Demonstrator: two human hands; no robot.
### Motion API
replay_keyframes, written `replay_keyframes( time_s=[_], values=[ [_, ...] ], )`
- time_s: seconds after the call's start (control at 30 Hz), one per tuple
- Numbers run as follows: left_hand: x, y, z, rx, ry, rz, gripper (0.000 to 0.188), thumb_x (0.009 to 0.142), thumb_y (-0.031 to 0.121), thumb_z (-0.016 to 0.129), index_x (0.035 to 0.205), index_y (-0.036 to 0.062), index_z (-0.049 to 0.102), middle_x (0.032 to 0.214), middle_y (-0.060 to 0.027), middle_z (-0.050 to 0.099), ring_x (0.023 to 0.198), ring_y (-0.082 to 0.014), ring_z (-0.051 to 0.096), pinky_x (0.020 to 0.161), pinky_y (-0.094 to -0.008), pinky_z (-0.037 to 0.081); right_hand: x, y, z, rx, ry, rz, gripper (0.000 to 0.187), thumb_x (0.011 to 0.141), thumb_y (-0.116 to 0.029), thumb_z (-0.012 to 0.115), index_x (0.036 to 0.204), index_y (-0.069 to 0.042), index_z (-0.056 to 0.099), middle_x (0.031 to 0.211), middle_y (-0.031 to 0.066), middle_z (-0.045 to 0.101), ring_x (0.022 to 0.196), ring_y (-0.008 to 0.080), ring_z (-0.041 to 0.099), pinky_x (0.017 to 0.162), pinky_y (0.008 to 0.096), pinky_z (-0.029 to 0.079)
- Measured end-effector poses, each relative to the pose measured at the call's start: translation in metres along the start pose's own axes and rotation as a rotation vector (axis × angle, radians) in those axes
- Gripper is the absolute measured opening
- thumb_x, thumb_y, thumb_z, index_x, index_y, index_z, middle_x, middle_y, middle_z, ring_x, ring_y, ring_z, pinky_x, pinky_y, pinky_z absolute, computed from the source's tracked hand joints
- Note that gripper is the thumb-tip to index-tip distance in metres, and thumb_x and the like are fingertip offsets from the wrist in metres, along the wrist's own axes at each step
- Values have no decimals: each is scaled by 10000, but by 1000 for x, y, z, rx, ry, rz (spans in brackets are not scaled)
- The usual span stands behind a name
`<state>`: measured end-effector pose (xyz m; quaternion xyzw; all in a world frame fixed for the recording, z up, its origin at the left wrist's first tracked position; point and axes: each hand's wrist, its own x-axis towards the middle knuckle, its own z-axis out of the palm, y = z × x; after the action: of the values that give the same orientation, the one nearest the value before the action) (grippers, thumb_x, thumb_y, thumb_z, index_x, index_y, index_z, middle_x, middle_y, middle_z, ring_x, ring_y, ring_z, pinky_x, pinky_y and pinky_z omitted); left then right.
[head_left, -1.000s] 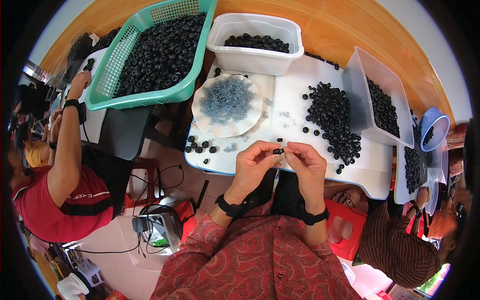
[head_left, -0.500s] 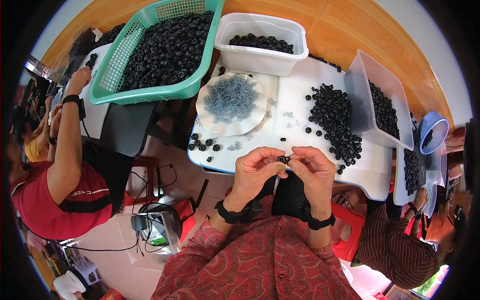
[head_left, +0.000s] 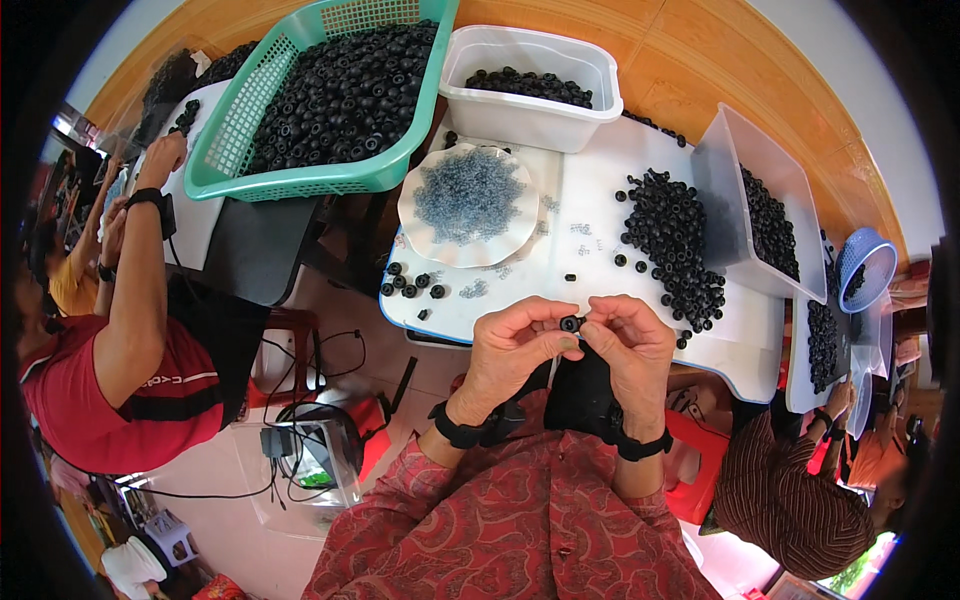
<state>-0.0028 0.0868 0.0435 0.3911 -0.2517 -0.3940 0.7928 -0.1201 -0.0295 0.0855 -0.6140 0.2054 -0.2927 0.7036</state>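
Just over the near edge of the white table [head_left: 585, 190], my left hand [head_left: 510, 350] pinches a small round black plastic part [head_left: 570, 324] with a hole in its face. My right hand [head_left: 632, 355] has thumb and fingertips closed at the right side of the same part. Whether a second small piece sits between those right fingertips is hidden. Ahead lies a wavy-rimmed white plate [head_left: 480, 256] heaped with tiny springs [head_left: 468, 195]. To the right spreads a pile of black parts [head_left: 665, 225], and several black rings [head_left: 410, 288] rest at the table's left corner.
A green basket [head_left: 310, 183] full of black parts stands back left, beside a white tub [head_left: 530, 115]. A translucent bin [head_left: 722, 195] borders the pile. Co-workers sit on both sides, one in a red shirt [head_left: 120, 400] at left. Cables [head_left: 295, 430] lie below.
The black part has turned slightly between my fingers, showing more of its holed face. Both hands keep nearly the same place and grip. The table scene has shifted slightly in view.
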Motion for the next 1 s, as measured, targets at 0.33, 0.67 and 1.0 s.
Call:
replay_keyframes(
  time_s=[0.33, 0.67, 1.0],
  values=[
    [-1, -4, -8, -84, -95, 16, 290, 926, -46, 653, 1215, -71, 640, 1067, -138, 670, 854, -217, 717, 769, -307, 614, -1, -2, 1, 28, -57, 3, 282, 851, 65, 738, 1121, 15, 674, 926, 34, 678, 855, 103, 646, 766, 241, 533],
    [-2, 5, -7, -149, -138, -66, 315, 998, 21, 576, 1308, -34, 587, 1078, -114, 662, 814, -166, 693, 748, -297, 595, -2, -7, 8, 27, -78, 3, 306, 827, 53, 763, 1110, 9, 653, 967, 39, 655, 843, 115, 648, 760, 257, 543],
    [4, 7, -18, -164, -134, -179, 223, 987, 44, 605, 1198, -8, 557, 1019, -89, 647, 755, -126, 667, 643, -274, 595, 1, -8, 11, -499, -112, -273, 374, 794, 1, 790, 1151, -45, 691, 1049, 78, 673, 895, 159, 648, 767, 283, 526]
  ],
)
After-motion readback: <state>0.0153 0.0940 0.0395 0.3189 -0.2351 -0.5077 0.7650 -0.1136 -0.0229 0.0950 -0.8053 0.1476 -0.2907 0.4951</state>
